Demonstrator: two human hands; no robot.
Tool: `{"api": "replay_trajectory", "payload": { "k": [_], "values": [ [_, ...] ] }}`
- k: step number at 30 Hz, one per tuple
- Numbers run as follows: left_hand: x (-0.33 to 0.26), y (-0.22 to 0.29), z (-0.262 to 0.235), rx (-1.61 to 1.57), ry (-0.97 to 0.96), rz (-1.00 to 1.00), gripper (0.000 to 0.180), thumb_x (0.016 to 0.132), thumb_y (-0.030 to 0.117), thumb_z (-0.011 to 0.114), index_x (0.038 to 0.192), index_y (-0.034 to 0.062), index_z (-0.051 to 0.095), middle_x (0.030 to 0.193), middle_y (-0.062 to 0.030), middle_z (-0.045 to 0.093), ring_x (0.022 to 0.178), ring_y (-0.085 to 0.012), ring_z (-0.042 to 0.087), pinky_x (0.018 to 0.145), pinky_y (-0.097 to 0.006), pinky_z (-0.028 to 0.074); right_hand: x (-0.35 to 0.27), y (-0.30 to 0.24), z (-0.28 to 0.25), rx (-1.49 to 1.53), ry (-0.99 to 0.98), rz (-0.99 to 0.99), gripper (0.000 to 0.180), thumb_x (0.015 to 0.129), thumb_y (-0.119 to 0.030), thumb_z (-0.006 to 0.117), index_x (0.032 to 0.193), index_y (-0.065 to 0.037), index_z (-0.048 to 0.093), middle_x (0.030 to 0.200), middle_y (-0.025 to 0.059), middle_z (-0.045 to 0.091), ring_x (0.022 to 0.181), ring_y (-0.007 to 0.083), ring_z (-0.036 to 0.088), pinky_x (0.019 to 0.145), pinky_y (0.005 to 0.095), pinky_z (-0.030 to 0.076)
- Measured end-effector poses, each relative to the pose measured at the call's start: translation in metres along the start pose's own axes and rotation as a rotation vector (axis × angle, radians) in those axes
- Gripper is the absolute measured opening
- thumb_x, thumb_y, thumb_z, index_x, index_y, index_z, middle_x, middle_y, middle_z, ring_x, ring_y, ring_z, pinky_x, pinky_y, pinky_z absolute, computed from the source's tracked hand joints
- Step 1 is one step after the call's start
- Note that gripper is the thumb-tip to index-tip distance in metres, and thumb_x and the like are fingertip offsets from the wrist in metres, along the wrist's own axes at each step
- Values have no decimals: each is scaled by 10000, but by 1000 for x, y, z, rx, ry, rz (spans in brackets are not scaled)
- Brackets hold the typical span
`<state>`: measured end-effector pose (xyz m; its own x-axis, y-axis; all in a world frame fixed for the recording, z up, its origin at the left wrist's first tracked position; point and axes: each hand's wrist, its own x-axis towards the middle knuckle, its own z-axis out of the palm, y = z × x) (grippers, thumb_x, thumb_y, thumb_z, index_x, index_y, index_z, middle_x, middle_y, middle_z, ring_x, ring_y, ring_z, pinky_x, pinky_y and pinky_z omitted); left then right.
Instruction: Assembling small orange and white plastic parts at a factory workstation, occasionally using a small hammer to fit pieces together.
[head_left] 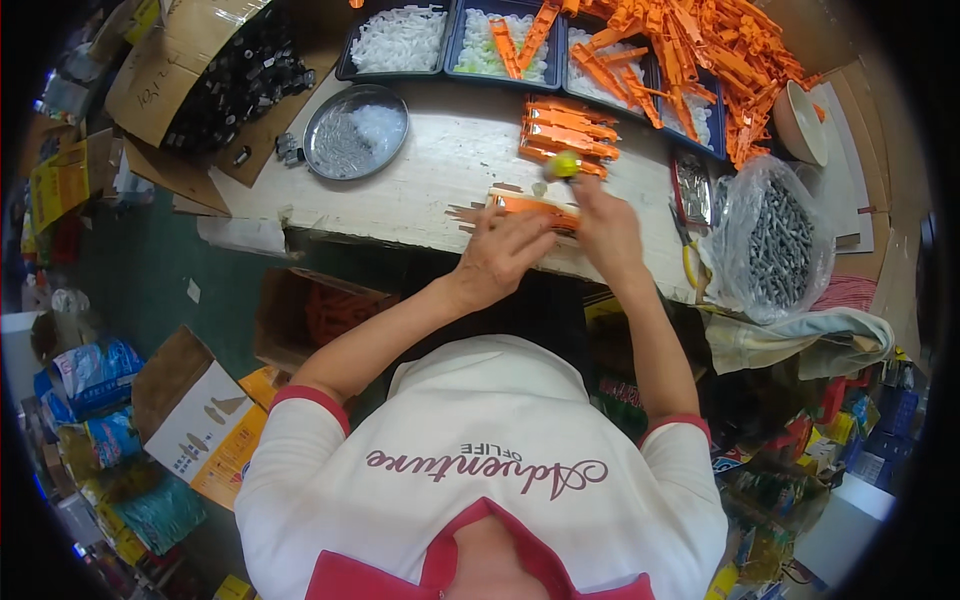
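Near the front edge of the white worktable [440, 140], an orange plastic piece [530, 207] lies lengthwise across a small block or jig. My left hand [503, 257] is bent over it, fingers holding it down. My right hand [608, 228] is closed at its right end, around a tool with a rounded yellow-green head [565, 164]; blur hides the tool's exact kind. Just beyond my hands sits a stack of similar orange pieces [565, 130]. Left of them, a round metal dish [318, 165] contains small clear and metallic parts.
Dark trays [447, 72] of white parts line the back, with a heap of orange pieces [690, 50] over them. At right are a bag of metal screws [775, 245], yellow-handled scissors or pliers [690, 262] and a bowl [798, 125]. A cardboard box [150, 95] spills black parts at left.
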<state>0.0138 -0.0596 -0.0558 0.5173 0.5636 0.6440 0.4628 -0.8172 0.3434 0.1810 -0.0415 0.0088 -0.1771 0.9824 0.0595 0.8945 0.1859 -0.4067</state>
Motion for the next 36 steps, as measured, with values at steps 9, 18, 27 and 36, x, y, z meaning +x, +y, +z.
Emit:
{"api": "replay_trajectory", "payload": {
  "k": [9,18,27,36],
  "values": [
    [34,-39,-9,44,-151,71,253,714,47,603,965,76,578,875,-51,528,845,-213,481,776,-358,310,-38,90,0,-279,301,309,185,858,-135,488,1004,-49,561,821,173,596,741,358,568,625,451,429],
    [110,-81,5,169,25,148,226,699,53,612,919,101,597,866,-25,545,771,-213,489,708,-347,336,-19,104,-8,-265,449,112,291,684,27,536,954,-73,581,943,70,502,911,252,475,724,382,342],
    [143,-109,40,297,-16,146,132,712,99,623,840,117,598,848,-27,502,810,-203,467,691,-344,322,71,141,-37,-313,642,99,250,738,-25,587,974,-106,580,968,67,508,908,247,493,722,394,367],
    [119,-78,2,-40,192,-115,214,663,-19,637,861,53,601,757,-55,496,753,-236,483,662,-350,369,133,155,-41,-599,581,16,228,658,-30,580,870,-113,571,933,51,510,922,239,469,759,448,326]
  ]
}}
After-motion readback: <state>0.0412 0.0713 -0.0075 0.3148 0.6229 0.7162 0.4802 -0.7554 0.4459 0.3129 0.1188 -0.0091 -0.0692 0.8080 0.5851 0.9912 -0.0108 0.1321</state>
